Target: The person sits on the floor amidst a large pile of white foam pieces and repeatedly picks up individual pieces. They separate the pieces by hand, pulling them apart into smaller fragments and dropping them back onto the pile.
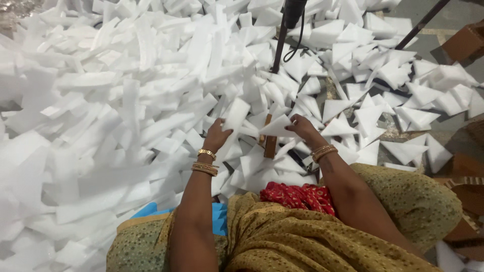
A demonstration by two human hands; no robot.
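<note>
My left hand (218, 135) grips a white foam strip (235, 115) at its lower end, the strip standing nearly upright. My right hand (301, 126) holds a white triangular foam piece (276, 127) by its right corner. Both pieces meet just above a small upright brown wooden block (270, 143) that stands between my hands. Gold bangles circle both wrists. All around lies a big pile of white foam offcuts (126, 100), long strips on the left and triangles (398, 116) on the right.
A black tripod (282, 35) with a dangling cable stands in the foam ahead, one leg (421, 22) slanting to the right. Brown blocks (464, 43) sit at the right edge on grey floor. My lap shows olive fabric, a red cloth (297, 195) and a blue patch (218, 219).
</note>
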